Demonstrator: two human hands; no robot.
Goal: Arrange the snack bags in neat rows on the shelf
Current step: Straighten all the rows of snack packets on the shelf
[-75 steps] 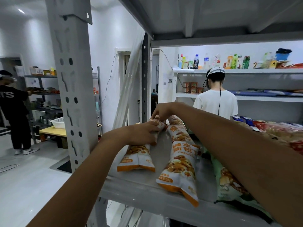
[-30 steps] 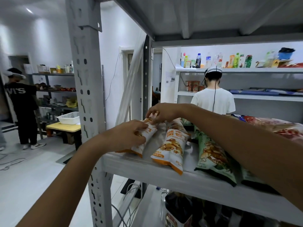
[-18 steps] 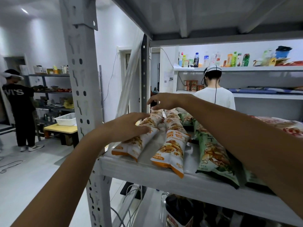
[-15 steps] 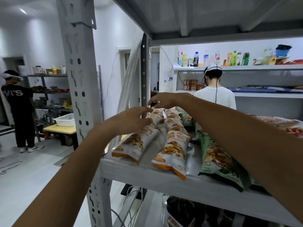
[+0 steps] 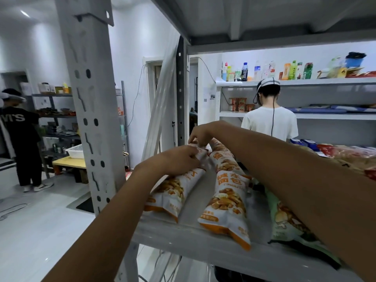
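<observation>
Two long white-and-orange snack bags lie front to back on the grey shelf (image 5: 189, 237). My left hand (image 5: 175, 159) grips the middle of the left orange bag (image 5: 173, 194), near the shelf's left edge. My right hand (image 5: 200, 134) reaches over to the far end of that same bag and pinches its top. The second orange bag (image 5: 227, 198) lies just to the right, untouched. A green snack bag (image 5: 289, 224) lies beyond it, partly hidden under my right forearm. Red and clear bags (image 5: 354, 155) are heaped at the far right.
A perforated grey upright (image 5: 89, 110) stands at the shelf's front left corner, a second post (image 5: 180, 92) at the back. The shelf above is close overhead. A person in white (image 5: 268, 119) faces another rack behind; a person in black (image 5: 20, 135) stands far left.
The left orange bag has been turned from a slant towards lying parallel with its neighbour. My left hand went from resting flat on it to gripping it; my right hand stayed at its far end.
</observation>
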